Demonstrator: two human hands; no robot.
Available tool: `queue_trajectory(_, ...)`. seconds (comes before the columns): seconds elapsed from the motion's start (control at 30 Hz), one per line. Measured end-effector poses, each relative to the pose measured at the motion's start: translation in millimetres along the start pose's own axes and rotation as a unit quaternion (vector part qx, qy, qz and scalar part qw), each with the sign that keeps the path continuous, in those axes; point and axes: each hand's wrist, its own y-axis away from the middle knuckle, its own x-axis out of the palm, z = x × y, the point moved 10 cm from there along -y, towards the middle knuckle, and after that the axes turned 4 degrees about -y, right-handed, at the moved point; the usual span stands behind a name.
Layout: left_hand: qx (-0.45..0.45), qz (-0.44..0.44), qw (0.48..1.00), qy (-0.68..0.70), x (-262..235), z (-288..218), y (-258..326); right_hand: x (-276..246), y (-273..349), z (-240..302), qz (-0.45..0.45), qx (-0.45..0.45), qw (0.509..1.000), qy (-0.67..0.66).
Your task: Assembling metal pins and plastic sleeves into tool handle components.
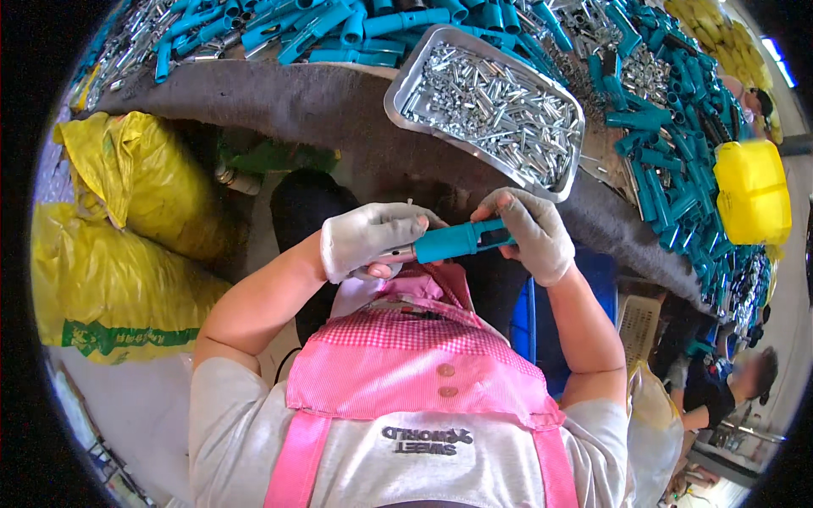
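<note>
Both my hands wear light grey gloves and hold one teal plastic sleeve [449, 243] level in front of my chest. My left hand [366, 240] grips its left end, where a short silver metal piece [398, 252] sticks out. My right hand [533, 233] pinches the right end, where a dark opening shows. Just beyond my hands a silver metal tray [401, 91] filled with small silver metal pins sits on the grey table edge.
Piles of teal sleeves [669, 127] and loose metal parts cover the table [313, 106] behind and right. A yellow container [752, 190] stands far right. Yellow sacks [110, 254] lie at my left. A blue crate [529, 326] sits below. Another person [720, 385] works lower right.
</note>
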Motion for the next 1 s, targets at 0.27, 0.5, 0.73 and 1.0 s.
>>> queue_trajectory(0.27,-0.057,-0.046,0.996,0.047,-3.1,30.1,-15.1,16.0,0.5,-5.9,-0.028,-0.047,0.998,-0.019)
queue_trajectory(0.5,-0.062,0.018,0.986,0.156,9.8,44.5,-20.5,21.6,-13.1,-18.5,-0.024,-0.02,0.999,-0.039)
queue_trajectory(0.73,0.004,0.033,0.969,0.244,9.8,36.7,-18.7,22.9,-17.6,32.6,0.039,-0.209,0.973,0.086)
queue_trajectory(1.0,0.048,-0.001,0.947,0.318,-13.7,42.3,-21.9,-54.9,-76.8,73.0,-0.138,-0.328,0.785,0.507)
